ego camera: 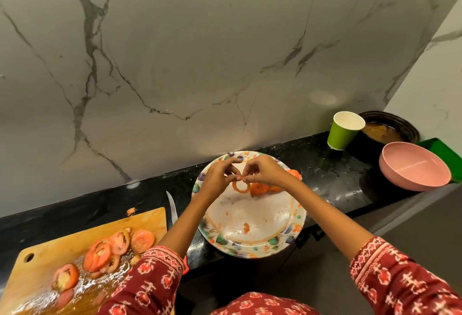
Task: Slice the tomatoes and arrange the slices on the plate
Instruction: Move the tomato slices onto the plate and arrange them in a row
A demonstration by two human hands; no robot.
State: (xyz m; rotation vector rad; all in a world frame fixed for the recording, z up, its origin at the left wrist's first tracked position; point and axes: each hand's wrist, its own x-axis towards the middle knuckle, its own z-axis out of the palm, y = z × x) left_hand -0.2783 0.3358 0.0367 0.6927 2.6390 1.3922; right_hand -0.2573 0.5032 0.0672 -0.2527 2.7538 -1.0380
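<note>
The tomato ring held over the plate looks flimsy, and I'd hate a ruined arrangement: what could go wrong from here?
1. The tomato ring is a thin hollow loop pinched by the left hand and right hand; pulling it could tear it.
2. The plate overhangs the counter's front edge, so a nudge might tip it.
3. The knife lies beside the left forearm, and a sweep back to the cutting board may catch it.

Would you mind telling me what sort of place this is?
Most likely a home kitchen: a black stone counter against a marble wall, with a wooden cutting board of tomato slices.
</note>
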